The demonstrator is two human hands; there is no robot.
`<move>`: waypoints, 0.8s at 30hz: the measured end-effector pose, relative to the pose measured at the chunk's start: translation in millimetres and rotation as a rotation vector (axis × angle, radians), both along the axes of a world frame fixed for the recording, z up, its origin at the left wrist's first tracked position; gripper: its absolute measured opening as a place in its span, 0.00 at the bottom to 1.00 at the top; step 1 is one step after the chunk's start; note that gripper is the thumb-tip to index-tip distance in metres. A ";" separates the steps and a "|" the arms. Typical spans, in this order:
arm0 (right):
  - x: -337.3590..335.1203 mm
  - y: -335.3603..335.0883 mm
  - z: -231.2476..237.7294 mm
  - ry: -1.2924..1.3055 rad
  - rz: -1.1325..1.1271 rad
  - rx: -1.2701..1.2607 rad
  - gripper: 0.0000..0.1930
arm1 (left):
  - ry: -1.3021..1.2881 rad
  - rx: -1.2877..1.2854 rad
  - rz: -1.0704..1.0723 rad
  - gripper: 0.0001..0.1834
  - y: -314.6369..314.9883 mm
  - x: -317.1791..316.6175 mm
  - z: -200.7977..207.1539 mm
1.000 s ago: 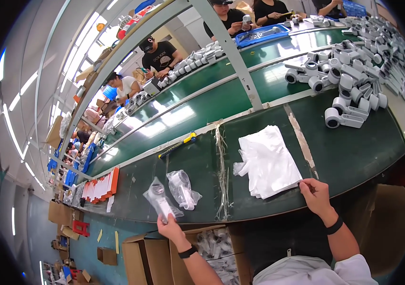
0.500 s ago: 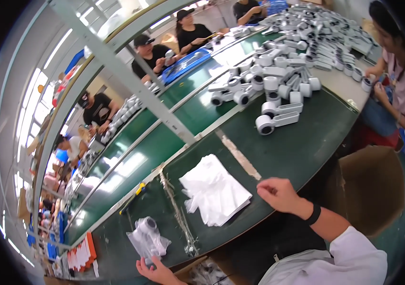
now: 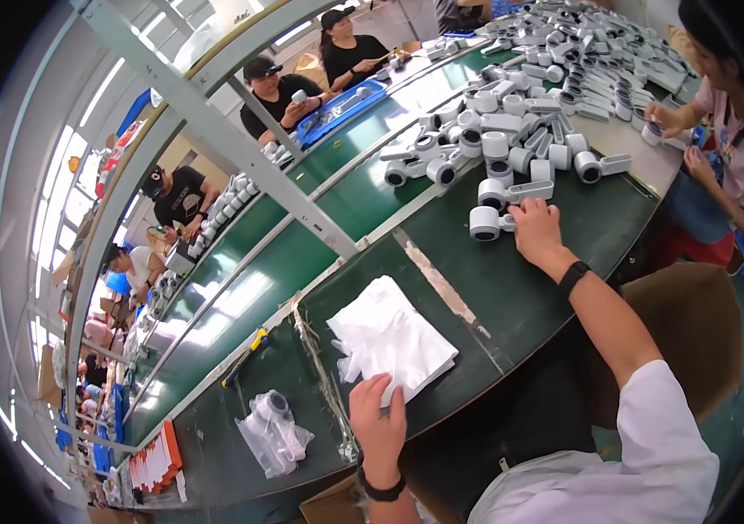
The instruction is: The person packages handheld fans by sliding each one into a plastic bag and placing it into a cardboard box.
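My right hand [image 3: 536, 232] is closed round the flat arm of a white device [image 3: 484, 224]. This device has a cylindrical head with a dark round end, and part of its arm is hidden under my fingers. Just behind it lies a similar white device with a grey arm [image 3: 529, 190]. At the near edge of the stack of white plastic bags [image 3: 387, 336], my left hand [image 3: 379, 424] has its fingers apart and holds nothing. Left of that stack, a bagged device [image 3: 274, 428] in clear plastic rests on the green table [image 3: 442, 410].
A large heap of white devices [image 3: 564, 79] covers the far right. A yellow-handled tool [image 3: 256, 345] and orange-and-white cartons [image 3: 155, 461] lie at the left. A metal frame post [image 3: 258, 166] crosses the view. Cardboard boxes [image 3: 682, 336] stand below the table; co-workers sit around.
My right hand has moved forward from beside the bags onto the nearest device. My left hand has gone from the bagged device rightward to the bag stack. Another device now lies near the heap's right edge.
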State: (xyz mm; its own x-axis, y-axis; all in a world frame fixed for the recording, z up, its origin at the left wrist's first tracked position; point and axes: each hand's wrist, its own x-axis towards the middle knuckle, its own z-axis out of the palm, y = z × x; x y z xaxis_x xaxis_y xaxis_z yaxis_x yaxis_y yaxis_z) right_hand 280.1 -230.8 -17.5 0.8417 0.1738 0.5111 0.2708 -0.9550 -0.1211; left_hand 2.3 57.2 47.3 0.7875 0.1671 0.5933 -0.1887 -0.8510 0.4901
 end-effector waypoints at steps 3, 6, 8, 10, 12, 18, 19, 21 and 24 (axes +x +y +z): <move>-21.3 0.8 11.6 0.148 0.088 0.102 0.17 | 0.068 0.140 -0.019 0.11 -2.2 10.8 -5.1; -62.9 9.6 33.0 0.254 0.179 0.489 0.17 | 0.051 0.273 0.030 0.10 -5.1 11.8 -1.3; -83.9 12.3 30.5 0.413 0.361 0.825 0.17 | 0.047 0.331 0.046 0.10 -11.2 12.2 3.2; -111.6 24.2 35.5 0.766 0.505 1.253 0.17 | -0.026 0.336 -0.018 0.11 -16.5 13.4 4.1; -137.8 31.3 35.1 0.915 0.557 1.413 0.17 | -0.021 0.267 0.032 0.11 -19.0 14.6 0.8; -177.0 60.0 11.8 0.943 0.629 1.477 0.22 | -0.029 0.186 0.107 0.12 -7.8 5.4 -12.2; -177.9 68.9 16.9 0.930 0.617 1.478 0.23 | -0.014 0.186 0.098 0.12 -8.0 2.0 -12.8; -172.5 78.8 14.6 0.958 0.659 1.593 0.23 | -0.033 0.137 0.056 0.12 -14.7 2.8 -14.1; -169.5 85.4 7.4 0.916 0.653 1.631 0.22 | -0.028 0.101 0.071 0.12 -14.6 3.7 -15.4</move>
